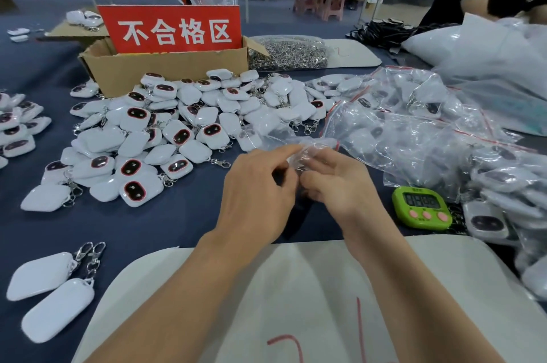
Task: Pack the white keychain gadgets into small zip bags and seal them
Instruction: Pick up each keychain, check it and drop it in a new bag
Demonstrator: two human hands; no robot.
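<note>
My left hand (254, 193) and my right hand (337, 182) meet over the dark blue table and both pinch a small clear zip bag (307, 149). The bag's contents are hidden by my fingers. A big heap of white keychain gadgets (177, 128) with dark oval faces lies just beyond my hands, to the left. A pile of gadgets in clear zip bags (420, 131) spreads to the right.
A cardboard box (165, 66) with a red sign stands behind the heap, a bag of metal clasps (290, 53) beside it. A green timer (421, 207) sits right of my hands. Two loose gadgets (44, 291) lie near left. Another person's arm (479, 4) is far right.
</note>
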